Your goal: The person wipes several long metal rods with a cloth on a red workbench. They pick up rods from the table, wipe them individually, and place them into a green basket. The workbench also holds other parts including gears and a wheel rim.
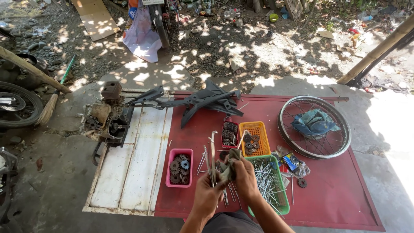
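My left hand (207, 194) grips a bundle of thin metal spokes (212, 153) that stand upright from the fist. My right hand (243, 177) holds a dirty rag (230, 166) pressed against those spokes. Both hands hover over a red mat (336, 194). Just right of my hands a green basket (282, 203) holds several more spokes. To the left of my hands sits a pink basket (188, 153) with several gears in it.
An orange basket (258, 129) and a small dark tray (229, 133) of parts lie beyond my hands. A spoked wheel rim (286, 112) with a blue cloth (315, 123) lies right. A black frame part (207, 101), an engine (108, 121), a white panel (133, 164) and a broom (54, 97) lie left.
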